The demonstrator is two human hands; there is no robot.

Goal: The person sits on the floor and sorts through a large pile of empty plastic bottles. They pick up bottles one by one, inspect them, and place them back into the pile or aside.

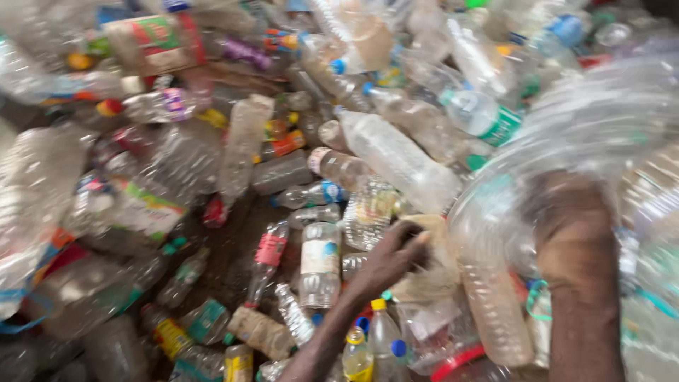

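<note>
**A sorting place for plastic waste**

A scrap or recycling yard is suggested. The whole view is filled by a deep heap of used plastic bottles [396,159], mostly clear, many crushed, with coloured caps and torn labels. Dark, dirty ground [230,258] is seen in one gap between them. Much is blurred.

The left hand [392,258] rests on the heap of plastic bottles [283,163]; to its right the right hand [569,212] lies inside a large clear container [566,134] (2 small bottles [371,343] stand just below).
</note>
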